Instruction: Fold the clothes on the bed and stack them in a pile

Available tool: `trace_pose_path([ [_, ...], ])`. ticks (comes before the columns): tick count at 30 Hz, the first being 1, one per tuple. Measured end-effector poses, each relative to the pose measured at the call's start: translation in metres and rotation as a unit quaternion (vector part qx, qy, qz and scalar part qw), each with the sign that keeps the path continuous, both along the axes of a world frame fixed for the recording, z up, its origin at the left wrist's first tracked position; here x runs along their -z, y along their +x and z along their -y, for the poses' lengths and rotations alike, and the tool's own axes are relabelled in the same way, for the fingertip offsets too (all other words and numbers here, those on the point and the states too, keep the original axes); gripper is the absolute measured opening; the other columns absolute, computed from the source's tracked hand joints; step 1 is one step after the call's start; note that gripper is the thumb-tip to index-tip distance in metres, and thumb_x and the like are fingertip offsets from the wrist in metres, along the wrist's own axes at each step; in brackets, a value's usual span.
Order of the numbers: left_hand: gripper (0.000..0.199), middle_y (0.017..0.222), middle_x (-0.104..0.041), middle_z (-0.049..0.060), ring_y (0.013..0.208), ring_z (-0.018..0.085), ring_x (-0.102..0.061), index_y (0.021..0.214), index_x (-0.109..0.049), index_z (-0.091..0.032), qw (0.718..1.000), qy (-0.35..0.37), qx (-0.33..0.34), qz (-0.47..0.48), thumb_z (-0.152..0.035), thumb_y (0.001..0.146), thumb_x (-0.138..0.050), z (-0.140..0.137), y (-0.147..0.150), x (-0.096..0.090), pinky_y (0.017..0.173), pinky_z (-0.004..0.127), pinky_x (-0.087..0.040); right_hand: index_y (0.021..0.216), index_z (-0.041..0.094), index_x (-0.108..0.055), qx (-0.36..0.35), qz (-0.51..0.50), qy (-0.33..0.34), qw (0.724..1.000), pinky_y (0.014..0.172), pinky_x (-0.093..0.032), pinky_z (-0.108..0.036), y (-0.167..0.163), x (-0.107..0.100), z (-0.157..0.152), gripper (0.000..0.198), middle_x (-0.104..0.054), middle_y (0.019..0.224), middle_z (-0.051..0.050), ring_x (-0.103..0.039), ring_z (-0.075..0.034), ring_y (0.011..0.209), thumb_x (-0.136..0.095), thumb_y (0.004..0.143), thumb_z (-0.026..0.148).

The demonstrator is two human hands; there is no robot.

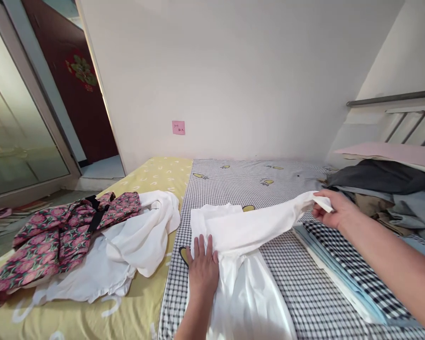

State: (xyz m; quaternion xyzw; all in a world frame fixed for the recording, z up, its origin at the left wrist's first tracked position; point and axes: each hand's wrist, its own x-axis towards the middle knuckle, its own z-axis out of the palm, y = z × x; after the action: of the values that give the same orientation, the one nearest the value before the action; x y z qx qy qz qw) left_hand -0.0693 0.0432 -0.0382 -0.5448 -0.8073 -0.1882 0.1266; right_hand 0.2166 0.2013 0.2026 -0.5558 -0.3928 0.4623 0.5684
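A white long-sleeved garment (241, 231) lies on the checked bedsheet (230, 184), its satiny lower part spreading toward me. My left hand (203, 267) rests flat on its left side, fingers stretched out. Off to the right, my right hand (333, 208) pinches the cuff end of a sleeve and holds it raised from the bed, so the sleeve runs taut across the garment. Just below that hand is a stack of folded clothes (350, 269), with black-and-white checked cloth on top and light blue and white layers under it.
On the yellow sheet (163, 174) at left lie a pink floral garment (60, 236) and a crumpled white garment (138, 236). A pile of dark and grey clothes (378, 179) sits at right beside a metal rail (393, 97). The wall bears a pink note (178, 127).
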Motion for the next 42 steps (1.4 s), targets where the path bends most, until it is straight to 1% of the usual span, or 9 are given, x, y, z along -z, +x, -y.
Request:
trace_pose_path([
  [3,0.053,0.164,-0.041,0.013,0.153,0.031,-0.038,0.158,-0.036,-0.027,1.0,0.02,-0.006,-0.002,-0.029,0.105,-0.038,-0.001,0.001,0.002,0.123,0.065,-0.031,0.069,0.021,-0.053,0.047,-0.017,-0.065,0.997,0.043,-0.035,-0.023,-0.002,-0.009,0.007,0.02,-0.053,0.053,0.002,-0.041,-0.01,0.041,-0.058,0.081,0.006],
  [8,0.055,0.163,-0.043,0.016,0.152,0.032,-0.04,0.159,-0.035,-0.023,1.0,0.023,-0.021,-0.005,-0.031,0.105,-0.04,-0.002,0.002,0.002,0.123,0.063,-0.032,0.082,0.022,-0.056,0.045,-0.057,-0.029,0.997,0.046,-0.045,-0.021,-0.042,-0.009,0.027,0.012,-0.061,0.07,0.002,-0.056,-0.011,0.054,-0.06,0.084,0.011],
  [12,0.051,0.161,-0.045,0.018,0.151,0.034,-0.042,0.155,-0.045,-0.026,1.0,0.018,-0.018,-0.018,-0.031,0.104,-0.041,-0.001,0.002,0.001,0.122,0.064,-0.033,0.09,0.016,-0.068,-0.141,-0.067,-0.045,0.987,0.058,-0.058,-0.028,-0.093,-0.012,0.051,0.013,-0.072,0.08,-0.005,-0.067,-0.018,0.068,-0.07,0.078,0.012],
  [15,0.051,0.161,-0.047,0.018,0.15,0.034,-0.042,0.154,-0.046,-0.025,1.0,0.024,-0.014,-0.008,-0.031,0.104,-0.041,-0.001,0.003,0.0,0.122,0.063,-0.032,0.097,0.014,-0.068,-0.31,-0.061,-0.056,0.947,0.068,-0.061,-0.031,-0.126,-0.015,0.064,0.018,-0.074,0.084,-0.008,-0.071,-0.02,0.075,-0.072,0.081,0.02],
  [20,0.048,0.158,-0.051,0.015,0.15,0.036,-0.042,0.149,-0.055,-0.023,1.0,0.018,-0.003,0.004,-0.028,0.103,-0.04,0.003,0.001,-0.002,0.123,0.067,-0.029,0.115,0.023,-0.059,-0.465,0.06,0.046,0.882,0.073,-0.059,-0.032,-0.153,0.013,0.052,0.038,-0.074,0.097,-0.004,-0.071,-0.021,0.086,-0.075,0.082,0.033],
  [25,0.056,0.159,-0.052,0.005,0.153,0.036,-0.037,0.155,-0.046,-0.031,0.998,0.028,0.038,0.03,-0.022,0.1,-0.043,0.008,-0.001,-0.003,0.127,0.067,-0.023,0.113,0.024,-0.064,-0.368,0.489,0.105,0.784,0.063,-0.042,-0.027,-0.151,0.075,0.027,0.031,-0.066,0.078,0.001,-0.063,-0.019,0.073,-0.072,0.083,0.023],
  [30,0.055,0.158,-0.053,0.008,0.151,0.039,-0.039,0.153,-0.049,-0.028,0.998,0.04,0.033,0.019,-0.02,0.099,-0.045,0.009,0.001,-0.006,0.126,0.066,-0.028,0.122,0.026,-0.065,-0.324,0.539,0.113,0.77,0.067,-0.036,-0.029,-0.149,0.099,0.024,0.037,-0.066,0.077,0.0,-0.063,-0.022,0.074,-0.071,0.086,0.032],
  [37,0.056,0.159,-0.051,0.011,0.151,0.04,-0.038,0.155,-0.046,-0.024,0.999,0.034,0.032,0.008,-0.019,0.099,-0.045,0.009,0.0,-0.007,0.124,0.069,-0.029,0.154,0.03,-0.039,-0.157,0.534,0.241,0.795,0.097,-0.042,-0.046,-0.146,0.106,0.006,0.062,-0.061,0.143,-0.012,-0.057,-0.031,0.129,-0.057,0.095,0.033],
  [42,0.059,0.161,-0.049,0.008,0.154,0.039,-0.034,0.157,-0.043,-0.027,0.999,0.027,0.019,0.037,-0.02,0.098,-0.047,0.006,0.002,-0.01,0.125,0.067,-0.029,0.144,0.028,-0.056,-0.122,0.529,0.277,0.793,0.107,-0.039,-0.057,-0.139,0.121,0.011,0.049,-0.056,0.149,-0.014,-0.053,-0.032,0.134,-0.049,0.096,0.022],
])
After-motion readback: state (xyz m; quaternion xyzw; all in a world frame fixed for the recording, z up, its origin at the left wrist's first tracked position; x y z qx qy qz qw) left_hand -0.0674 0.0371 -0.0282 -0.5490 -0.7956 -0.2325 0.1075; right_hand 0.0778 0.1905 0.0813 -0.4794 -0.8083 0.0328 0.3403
